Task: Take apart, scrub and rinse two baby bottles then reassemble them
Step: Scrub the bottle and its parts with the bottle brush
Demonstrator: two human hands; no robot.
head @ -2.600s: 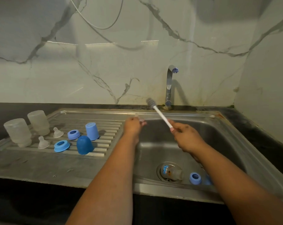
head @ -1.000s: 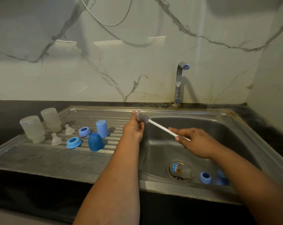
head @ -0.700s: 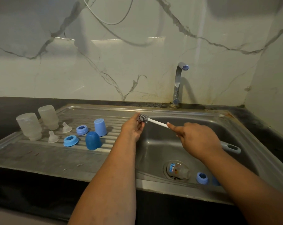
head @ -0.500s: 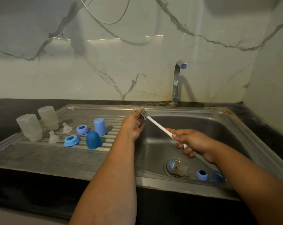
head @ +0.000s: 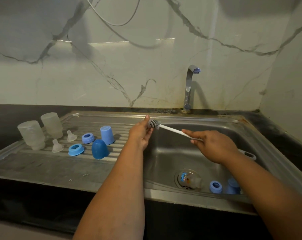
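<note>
A clear bottle [head: 190,181] lies over the sink [head: 181,153] drain. Above, the right hand [head: 214,146] has slid up the bottle brush [head: 172,130], fingers closed on its handle; left hand [head: 140,135] fingertips still pinch the bristles.

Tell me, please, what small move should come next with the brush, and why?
Probably lower the brush to the bottle lying over the drain. The left hand pinches the grey bristle head and the right hand holds the handle, yet no part is being scrubbed. The bottle, a blue ring and a blue cap sit in the sink, apart from the pieces on the drainboard.
</note>
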